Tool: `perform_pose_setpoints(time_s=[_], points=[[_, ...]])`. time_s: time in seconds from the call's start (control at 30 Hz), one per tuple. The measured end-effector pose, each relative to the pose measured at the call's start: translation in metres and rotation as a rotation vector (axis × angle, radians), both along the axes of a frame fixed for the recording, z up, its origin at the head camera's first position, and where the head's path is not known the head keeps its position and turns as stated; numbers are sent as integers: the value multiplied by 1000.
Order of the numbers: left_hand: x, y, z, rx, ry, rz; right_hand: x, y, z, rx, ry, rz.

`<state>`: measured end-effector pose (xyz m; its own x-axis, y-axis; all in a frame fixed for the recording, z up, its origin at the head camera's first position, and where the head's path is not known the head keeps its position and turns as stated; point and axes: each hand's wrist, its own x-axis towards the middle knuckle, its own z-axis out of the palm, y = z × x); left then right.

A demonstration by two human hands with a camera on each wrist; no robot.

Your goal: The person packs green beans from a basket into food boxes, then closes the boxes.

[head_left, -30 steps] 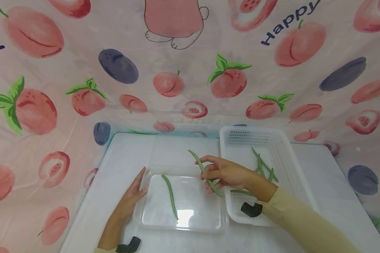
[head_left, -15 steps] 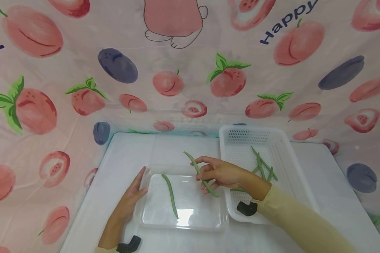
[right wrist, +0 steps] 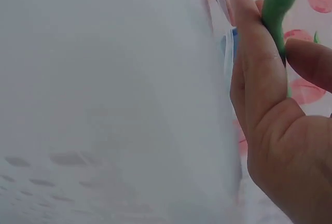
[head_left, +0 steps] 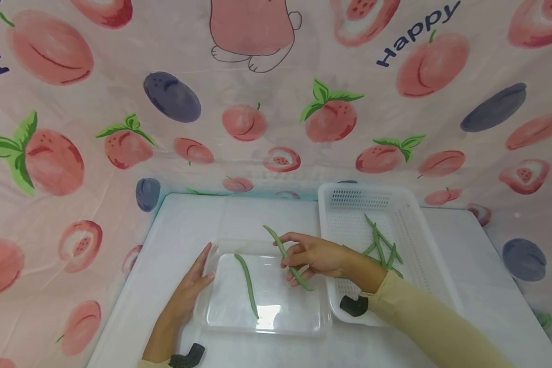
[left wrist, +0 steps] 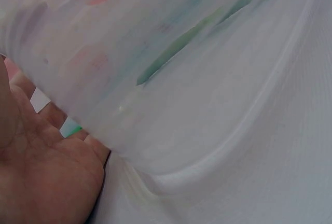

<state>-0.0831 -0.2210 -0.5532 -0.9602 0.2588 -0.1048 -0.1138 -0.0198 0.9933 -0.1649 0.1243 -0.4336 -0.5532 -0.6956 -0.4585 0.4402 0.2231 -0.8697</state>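
Green beans, and honestly I'm not far into this lot. One bean lies in the clear plastic box on the worktop, toward its left side. A second, the held bean, is pinched between thumb and fingers of my right hand, up over the box's right part, tilted and not set down yet. So I'd call it one done, one in transit.

What's left, as I read it, is the small bunch of loose beans crossed over each other in the white basket just beside the box. No exact count from me, my forearm blocks part of the basket.

My left hand is on the box's left edge, fingers fairly straight, resting against it rather than gripping.

Compared with a second ago: my right hand and its bean have shifted left and a touch nearer to me, so more of the bean is over the box. The low bean in the basket is now mostly behind my wrist. Left hand, box and the bean inside haven't budged.
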Motion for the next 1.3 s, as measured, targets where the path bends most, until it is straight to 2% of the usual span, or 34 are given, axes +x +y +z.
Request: perform_pose_setpoints(time_s=[0.37,0.73,1.07,1.3], points=[[0,-2,-2,-8,20,-4,-3,-6,-2,56,-11,14],[0,-4,-3,-7,33,-7,-7,-28,8,74,21,77],[-1,-4,-5,24,7,-18,-10,-47,4,161,39,127],[-2,-3,-5,26,19,-25,-13,-50,-3,204,21,114]])
